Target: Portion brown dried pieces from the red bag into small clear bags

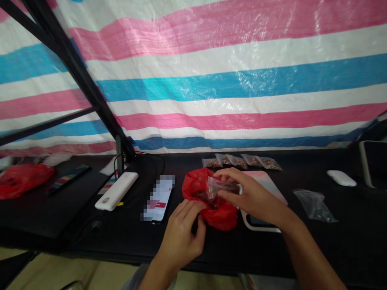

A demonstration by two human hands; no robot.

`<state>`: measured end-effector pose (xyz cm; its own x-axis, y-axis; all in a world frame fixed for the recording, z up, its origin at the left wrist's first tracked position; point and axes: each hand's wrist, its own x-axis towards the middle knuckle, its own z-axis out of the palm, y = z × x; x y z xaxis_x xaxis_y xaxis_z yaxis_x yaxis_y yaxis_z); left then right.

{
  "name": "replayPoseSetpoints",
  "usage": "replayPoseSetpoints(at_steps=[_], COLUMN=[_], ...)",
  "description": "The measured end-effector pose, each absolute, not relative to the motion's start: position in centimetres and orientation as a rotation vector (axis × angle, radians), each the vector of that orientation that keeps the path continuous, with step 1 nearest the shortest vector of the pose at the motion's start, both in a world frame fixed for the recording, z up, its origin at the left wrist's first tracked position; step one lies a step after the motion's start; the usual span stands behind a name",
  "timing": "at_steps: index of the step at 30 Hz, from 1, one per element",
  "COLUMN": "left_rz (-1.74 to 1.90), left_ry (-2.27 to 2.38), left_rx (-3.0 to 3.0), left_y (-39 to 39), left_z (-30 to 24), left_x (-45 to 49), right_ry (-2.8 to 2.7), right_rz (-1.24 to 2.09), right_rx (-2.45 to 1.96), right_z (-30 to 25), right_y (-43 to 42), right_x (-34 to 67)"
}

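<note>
A red plastic bag (222, 219) lies open on the black table, with brown bits showing inside. My left hand (184, 231) has its thumb and fingers closed on the near left edge of this bag. Over the bag's mouth, my right hand (238, 187) grips a small clear zip bag (214, 186) that is tilted to the left and has brown stuff in it. Partly hidden under my right forearm is a flat pinkish-white device (267, 181), which looks like a small scale. Several filled zip bags (238, 162) lie in a row behind.
To the left are a lit phone (161, 197) and a white power bank (117, 191). Clear plastic bags (316, 205) and a white case (341, 178) lie to the right. Another red bag (27, 179) rests far left. Black metal bars (90, 96) stand before a striped sheet (226, 88).
</note>
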<state>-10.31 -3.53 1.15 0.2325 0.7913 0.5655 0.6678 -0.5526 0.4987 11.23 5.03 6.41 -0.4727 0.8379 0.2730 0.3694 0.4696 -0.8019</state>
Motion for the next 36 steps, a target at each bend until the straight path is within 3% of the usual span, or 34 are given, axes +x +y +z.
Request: replayPoseSetpoints(at_steps=[9,31,36], left_rz=[1.198,1.158,1.145], left_ry=[1.287,1.274,1.289], left_rx=[2.260,2.284,2.272], left_y=[-3.6,-3.7,-3.9], left_z=[1.2,1.3,1.5], left_x=[-10.6,-10.5,-10.6], right_ry=[-2.259,-2.032,-1.927], right_rz=[0.606,0.969,0.870], right_rx=[-1.075,-1.128,-1.174], right_z=[4.6,6.6,5.5], right_y=[5.6,5.5,7.2], right_x=[10.3,12.2,15.9])
